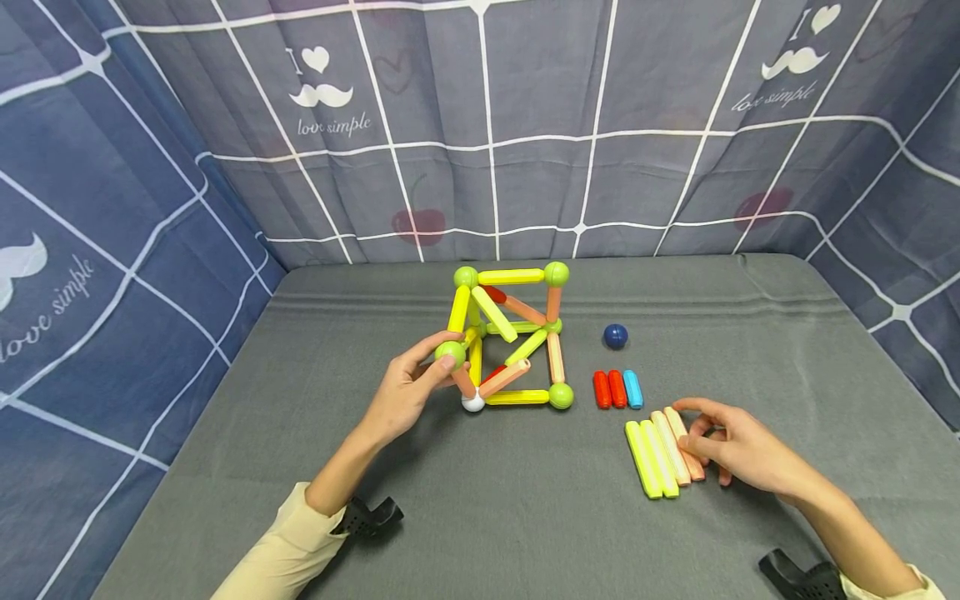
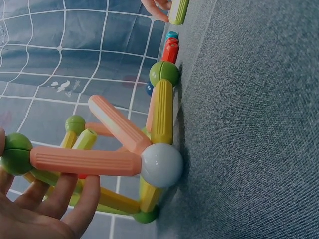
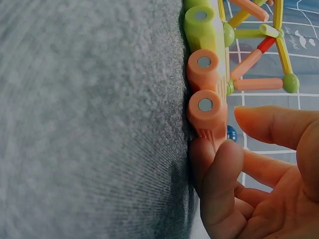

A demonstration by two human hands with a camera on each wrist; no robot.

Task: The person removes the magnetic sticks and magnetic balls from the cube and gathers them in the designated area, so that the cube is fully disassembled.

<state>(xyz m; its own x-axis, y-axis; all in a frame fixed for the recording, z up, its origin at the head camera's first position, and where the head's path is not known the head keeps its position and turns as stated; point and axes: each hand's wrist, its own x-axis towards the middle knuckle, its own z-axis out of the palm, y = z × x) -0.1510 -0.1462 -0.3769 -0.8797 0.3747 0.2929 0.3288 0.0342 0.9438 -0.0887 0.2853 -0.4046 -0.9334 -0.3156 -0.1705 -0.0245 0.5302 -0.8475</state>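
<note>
A frame of magnetic rods and balls [image 1: 517,397] stands mid-table, with yellow, green, orange and red rods, green balls and one white ball [image 2: 162,165]. My left hand [image 1: 405,387] pinches the green ball [image 1: 450,355] at its near left upper corner. From the white ball, an orange rod [image 2: 84,161] runs up to the held ball. At the right, my right hand [image 1: 742,446] touches the outermost orange rod [image 3: 205,105] in a row. Its curled fingers [image 3: 224,164] lie against the rod's side, while the thumb stays just above it.
Beside the orange rods in the row lie two yellow-green rods [image 1: 645,462]. Farther back are two short red rods [image 1: 602,390], a short blue rod [image 1: 633,389] and a dark blue ball [image 1: 615,336]. A patterned curtain [image 1: 525,192] surrounds the grey table [image 1: 337,308].
</note>
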